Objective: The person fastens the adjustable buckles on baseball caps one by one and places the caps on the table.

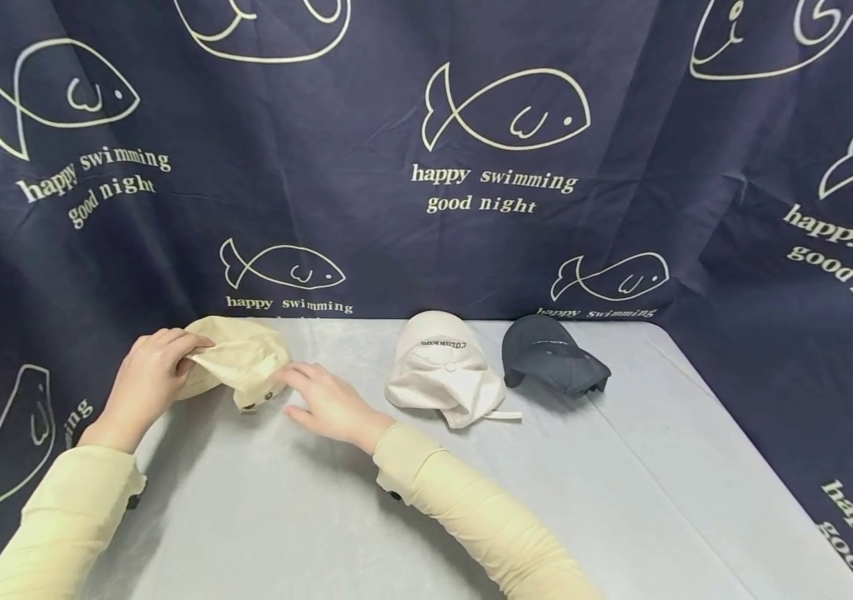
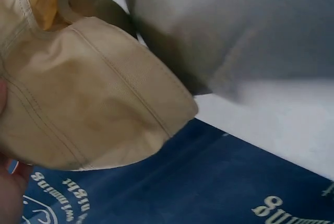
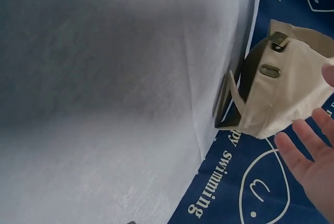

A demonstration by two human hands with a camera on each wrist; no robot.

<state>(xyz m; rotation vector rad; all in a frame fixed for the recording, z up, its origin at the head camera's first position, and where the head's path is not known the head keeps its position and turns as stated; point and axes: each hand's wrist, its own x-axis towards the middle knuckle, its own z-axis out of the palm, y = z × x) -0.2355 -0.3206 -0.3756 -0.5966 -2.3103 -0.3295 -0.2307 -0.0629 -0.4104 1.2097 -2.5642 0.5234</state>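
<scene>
A pale yellow cap (image 1: pixel 246 354) is at the left back of the table, its crown partly crumpled. My left hand (image 1: pixel 150 375) grips the cap's left side, fingers over the fabric. In the left wrist view, the brim of the cap (image 2: pixel 99 93) fills the left half, and only a bit of the hand (image 2: pixel 9 195) shows. On the other side, my right hand (image 1: pixel 328 404) has its fingers extended at the cap's right edge. The right wrist view shows the cap's back strap with a metal buckle (image 3: pixel 278 39) and an eyelet (image 3: pixel 270 71); fingers (image 3: pixel 292 153) are spread beside it.
A white cap (image 1: pixel 444 367) lettered COLORADO lies at the back middle of the table (image 1: pixel 306 517). Right of it is a dark navy cap (image 1: pixel 552 354). A navy curtain (image 1: pixel 366 133) with fish drawings hangs behind the table and at both sides.
</scene>
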